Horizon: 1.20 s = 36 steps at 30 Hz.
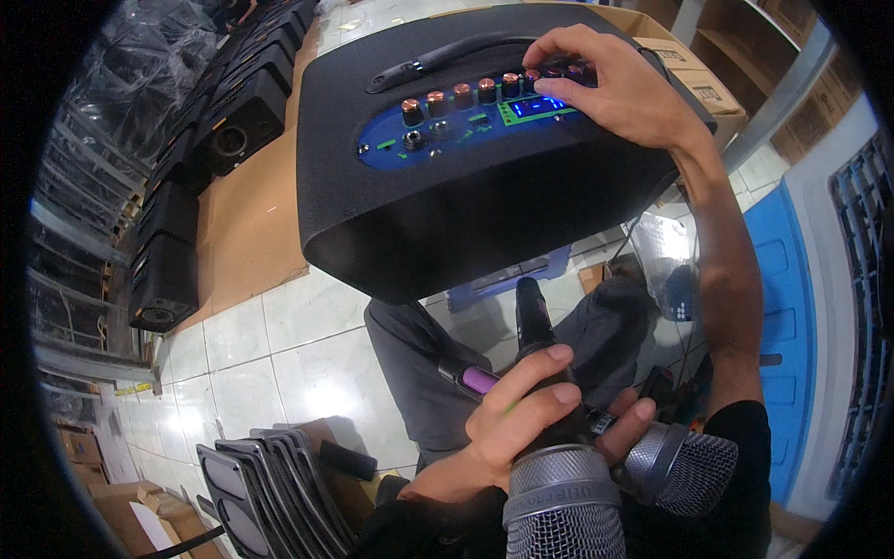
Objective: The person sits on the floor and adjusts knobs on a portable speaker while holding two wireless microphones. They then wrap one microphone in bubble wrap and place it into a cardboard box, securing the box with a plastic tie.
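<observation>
L hand (507, 424) w/ 2 mics (563, 494), R hand (619, 88) on 1 spkr knob (532, 79).

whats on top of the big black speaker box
A curved black handle, and a blue control panel with a row of copper-capped knobs and a lit display. The right hand covers part of the panel's right end; what lies beneath can't be seen.
</observation>
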Motion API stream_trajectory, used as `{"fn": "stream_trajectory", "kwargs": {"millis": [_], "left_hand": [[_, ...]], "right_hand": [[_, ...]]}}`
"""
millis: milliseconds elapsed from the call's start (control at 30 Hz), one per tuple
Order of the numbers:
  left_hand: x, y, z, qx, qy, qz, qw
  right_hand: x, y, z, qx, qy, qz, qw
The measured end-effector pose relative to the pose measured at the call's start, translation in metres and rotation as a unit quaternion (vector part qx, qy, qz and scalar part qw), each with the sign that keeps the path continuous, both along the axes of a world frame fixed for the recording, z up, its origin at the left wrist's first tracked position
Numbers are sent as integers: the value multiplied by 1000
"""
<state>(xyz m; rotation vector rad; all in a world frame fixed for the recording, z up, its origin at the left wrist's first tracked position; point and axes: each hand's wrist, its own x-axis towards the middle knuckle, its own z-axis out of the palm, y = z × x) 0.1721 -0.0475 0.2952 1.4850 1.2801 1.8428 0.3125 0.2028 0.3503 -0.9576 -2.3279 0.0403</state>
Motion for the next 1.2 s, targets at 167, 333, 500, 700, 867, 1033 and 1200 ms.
{"fn": "stream_trajectory", "kwargs": {"millis": [167, 333, 500, 700, 867, 1033, 1200], "left_hand": [[4, 4, 0, 26, -32, 25, 999], [-11, -9, 11, -84, 177, -82, 977], [-11, -9, 8, -87, 119, -98, 984], [2, 1, 2, 4, -18, -3, 1000], [-7, -5, 5, -56, 119, -41, 991], [-5, -6, 4, -54, 94, -45, 993], [4, 0, -1, 5, -5, 13, 1000]], "right_hand": [[1, -3, 5, -43, -35, -27, 998], [1, -2, 5, 0, -57, -29, 998], [1, 1, 3, -17, -39, -5, 999], [1, 3, 2, -21, -39, -6, 999], [0, 3, 3, -1, -37, -8, 999], [-2, 0, 5, -36, -44, -52, 997], [-3, -4, 5, -46, -24, -50, 997]]}}
